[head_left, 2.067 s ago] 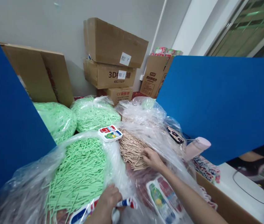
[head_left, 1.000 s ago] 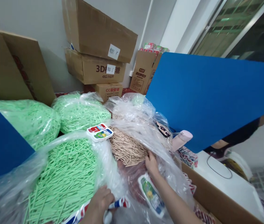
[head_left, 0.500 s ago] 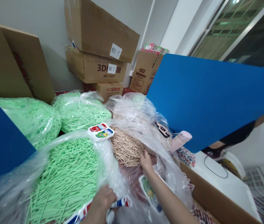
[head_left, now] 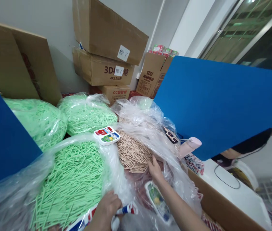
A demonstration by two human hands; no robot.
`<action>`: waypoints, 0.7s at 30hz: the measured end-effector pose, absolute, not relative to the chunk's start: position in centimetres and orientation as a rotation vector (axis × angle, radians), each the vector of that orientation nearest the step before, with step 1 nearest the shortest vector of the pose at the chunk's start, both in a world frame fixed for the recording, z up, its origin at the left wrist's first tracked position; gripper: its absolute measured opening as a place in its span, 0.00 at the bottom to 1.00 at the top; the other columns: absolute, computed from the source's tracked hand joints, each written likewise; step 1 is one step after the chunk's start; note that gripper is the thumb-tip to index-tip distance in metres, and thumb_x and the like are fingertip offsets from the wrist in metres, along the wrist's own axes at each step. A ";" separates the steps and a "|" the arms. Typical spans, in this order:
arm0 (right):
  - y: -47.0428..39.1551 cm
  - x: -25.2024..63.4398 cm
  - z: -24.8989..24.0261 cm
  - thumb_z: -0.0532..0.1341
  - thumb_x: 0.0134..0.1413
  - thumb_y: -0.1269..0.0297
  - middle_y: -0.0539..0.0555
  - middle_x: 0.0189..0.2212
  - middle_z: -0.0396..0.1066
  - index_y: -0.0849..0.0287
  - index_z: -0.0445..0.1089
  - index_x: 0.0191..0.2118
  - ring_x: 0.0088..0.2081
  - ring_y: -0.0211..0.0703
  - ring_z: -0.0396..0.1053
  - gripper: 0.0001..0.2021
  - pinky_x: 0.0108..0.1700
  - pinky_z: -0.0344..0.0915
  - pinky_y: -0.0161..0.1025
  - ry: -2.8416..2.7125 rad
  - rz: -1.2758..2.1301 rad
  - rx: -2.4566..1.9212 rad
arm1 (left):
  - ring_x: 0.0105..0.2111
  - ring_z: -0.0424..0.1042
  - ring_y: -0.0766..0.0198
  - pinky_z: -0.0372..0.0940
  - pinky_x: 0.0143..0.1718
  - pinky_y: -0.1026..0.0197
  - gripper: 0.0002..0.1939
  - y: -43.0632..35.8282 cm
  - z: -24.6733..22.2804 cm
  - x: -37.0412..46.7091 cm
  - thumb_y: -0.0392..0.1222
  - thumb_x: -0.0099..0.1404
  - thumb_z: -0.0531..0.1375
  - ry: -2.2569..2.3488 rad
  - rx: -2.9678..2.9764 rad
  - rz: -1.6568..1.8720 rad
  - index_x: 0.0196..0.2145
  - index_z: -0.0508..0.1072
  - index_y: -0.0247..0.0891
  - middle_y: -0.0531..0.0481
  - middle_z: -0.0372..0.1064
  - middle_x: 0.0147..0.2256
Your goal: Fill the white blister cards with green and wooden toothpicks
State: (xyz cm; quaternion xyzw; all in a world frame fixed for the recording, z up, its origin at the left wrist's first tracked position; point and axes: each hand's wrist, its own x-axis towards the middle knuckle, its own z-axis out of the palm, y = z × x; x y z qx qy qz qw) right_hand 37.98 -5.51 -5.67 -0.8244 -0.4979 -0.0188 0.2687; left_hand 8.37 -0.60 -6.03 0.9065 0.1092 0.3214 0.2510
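Observation:
My left hand (head_left: 108,207) is closed round a red, white and blue printed packet (head_left: 127,209), whose shape is mostly hidden by the fingers. To its left lie loose light-green thin sticks (head_left: 70,183) in an opened clear plastic bag (head_left: 48,162). My right hand (head_left: 155,168) reaches the near right edge of a heap of tan thin sticks (head_left: 133,150), thumb and forefinger apart at the heap. A small printed tray (head_left: 107,135) with red and green-blue halves rests between the two heaps. Under my right forearm sits a green printed pack (head_left: 157,200).
Closed bags of green sticks (head_left: 87,114) lie behind. Cardboard boxes (head_left: 107,69) are stacked at the wall. A blue panel (head_left: 213,102) stands at right, another blue panel (head_left: 3,134) at left. A pink cup (head_left: 190,146) and a patterned phone-like object (head_left: 171,134) lie near the right panel.
The whole scene has shifted slightly right in view as the head turned. My right hand's fingers look somewhat more spread at the tan sticks; my left hand keeps its hold.

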 end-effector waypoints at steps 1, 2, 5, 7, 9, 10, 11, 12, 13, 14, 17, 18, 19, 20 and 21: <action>-5.9 37.8 -5.3 0.42 0.62 0.60 0.67 0.57 0.62 0.66 0.35 0.68 0.58 0.53 0.62 0.31 0.54 0.61 0.52 -1.332 -0.058 -2.238 | 0.20 0.66 0.64 0.63 0.34 0.60 0.10 -0.7 -5.9 8.4 0.32 0.57 0.55 0.289 2.457 0.884 0.20 0.66 0.40 0.54 0.65 0.19; -6.3 37.6 -4.8 0.46 0.62 0.57 0.67 0.60 0.57 0.65 0.36 0.68 0.61 0.54 0.57 0.33 0.56 0.59 0.53 -1.387 -0.065 -2.247 | 0.20 0.66 0.64 0.63 0.34 0.59 0.10 -0.8 -5.7 8.3 0.33 0.58 0.55 0.294 2.447 0.890 0.20 0.66 0.40 0.54 0.65 0.19; -6.3 36.3 -3.5 0.58 0.53 0.48 0.64 0.67 0.41 0.58 0.42 0.67 0.66 0.61 0.42 0.41 0.60 0.50 0.58 -1.759 -0.064 -2.252 | 0.22 0.66 0.63 0.64 0.36 0.56 0.10 -1.1 -4.4 8.1 0.34 0.59 0.54 0.375 2.438 0.851 0.21 0.66 0.39 0.53 0.65 0.20; -5.2 35.8 -3.0 0.62 0.50 0.48 0.64 0.67 0.38 0.55 0.44 0.67 0.66 0.65 0.40 0.43 0.60 0.50 0.60 -2.005 -0.071 -2.290 | 0.23 0.67 0.62 0.65 0.39 0.54 0.10 -1.2 -3.6 7.8 0.34 0.59 0.53 0.407 2.454 0.792 0.21 0.66 0.39 0.52 0.65 0.20; -3.9 35.9 -2.9 0.61 0.53 0.53 0.63 0.67 0.41 0.53 0.45 0.67 0.66 0.63 0.42 0.39 0.59 0.53 0.58 -2.109 -0.089 -2.350 | 0.24 0.67 0.62 0.65 0.40 0.53 0.09 -1.3 -3.1 7.6 0.34 0.59 0.53 0.395 2.474 0.750 0.22 0.66 0.39 0.52 0.65 0.20; -3.4 36.2 -2.9 0.60 0.56 0.56 0.62 0.67 0.43 0.53 0.45 0.67 0.65 0.60 0.44 0.36 0.59 0.54 0.56 -2.137 -0.098 -2.365 | 0.24 0.67 0.62 0.65 0.40 0.53 0.09 -1.3 -2.9 7.6 0.34 0.59 0.53 0.390 2.478 0.744 0.22 0.66 0.39 0.52 0.65 0.20; -3.0 36.6 -2.9 0.57 0.58 0.59 0.61 0.67 0.44 0.52 0.45 0.67 0.65 0.58 0.44 0.33 0.59 0.55 0.55 -2.154 -0.109 -2.372 | 0.24 0.67 0.61 0.66 0.40 0.53 0.09 -1.3 -2.8 7.5 0.34 0.59 0.53 0.388 2.478 0.742 0.21 0.66 0.39 0.52 0.65 0.20; -2.9 37.0 -3.0 0.55 0.60 0.62 0.60 0.67 0.44 0.52 0.45 0.67 0.65 0.57 0.45 0.32 0.59 0.55 0.55 -2.161 -0.119 -2.373 | 0.24 0.67 0.61 0.66 0.40 0.53 0.09 -1.2 -2.8 7.4 0.34 0.59 0.53 0.390 2.476 0.735 0.21 0.65 0.39 0.52 0.65 0.20; -2.9 37.3 -3.0 0.54 0.61 0.63 0.59 0.67 0.44 0.51 0.45 0.67 0.66 0.56 0.45 0.31 0.59 0.55 0.55 -2.166 -0.128 -2.368 | 0.24 0.67 0.61 0.66 0.39 0.53 0.10 -1.2 -2.7 7.4 0.34 0.59 0.53 0.394 2.471 0.735 0.21 0.65 0.39 0.52 0.66 0.21; -3.1 37.4 -3.1 0.54 0.61 0.62 0.59 0.67 0.43 0.51 0.44 0.67 0.66 0.57 0.44 0.31 0.59 0.55 0.56 -2.172 -0.132 -2.356 | 0.24 0.67 0.61 0.66 0.39 0.54 0.10 -1.2 -2.6 7.4 0.34 0.59 0.53 0.393 2.465 0.734 0.21 0.65 0.40 0.52 0.66 0.21; -3.8 36.8 -3.0 0.54 0.60 0.56 0.62 0.67 0.41 0.55 0.41 0.68 0.65 0.60 0.44 0.34 0.59 0.53 0.58 -2.166 -0.135 -2.296 | 0.26 0.68 0.61 0.66 0.40 0.55 0.08 -1.3 -2.3 7.4 0.34 0.59 0.54 0.361 2.441 0.747 0.24 0.67 0.40 0.52 0.68 0.22; -3.8 36.3 -2.9 0.54 0.60 0.53 0.64 0.67 0.40 0.57 0.39 0.68 0.65 0.61 0.43 0.35 0.60 0.52 0.58 -2.142 -0.135 -2.280 | 0.26 0.68 0.61 0.66 0.40 0.55 0.07 -1.3 -2.1 7.4 0.34 0.59 0.55 0.359 2.426 0.769 0.25 0.68 0.40 0.52 0.68 0.22; -3.8 35.8 -2.9 0.53 0.60 0.51 0.65 0.67 0.39 0.59 0.38 0.68 0.66 0.62 0.43 0.37 0.60 0.52 0.59 -2.116 -0.133 -2.271 | 0.26 0.68 0.61 0.66 0.40 0.55 0.06 -1.3 -1.9 7.3 0.33 0.59 0.55 0.362 2.410 0.788 0.26 0.69 0.39 0.52 0.68 0.23; -3.6 35.3 -2.8 0.52 0.60 0.51 0.65 0.67 0.39 0.59 0.38 0.68 0.66 0.62 0.42 0.36 0.60 0.51 0.59 -2.099 -0.128 -2.269 | 0.27 0.68 0.60 0.66 0.40 0.55 0.05 -1.4 -1.5 7.3 0.33 0.58 0.55 0.376 2.389 0.799 0.26 0.69 0.39 0.51 0.68 0.23; -3.2 34.8 -2.8 0.52 0.61 0.52 0.65 0.67 0.40 0.59 0.39 0.68 0.66 0.61 0.41 0.35 0.61 0.50 0.59 -2.103 -0.120 -2.268 | 0.27 0.68 0.60 0.66 0.39 0.55 0.06 -1.4 -1.1 7.3 0.33 0.58 0.55 0.399 2.357 0.799 0.26 0.70 0.39 0.51 0.68 0.23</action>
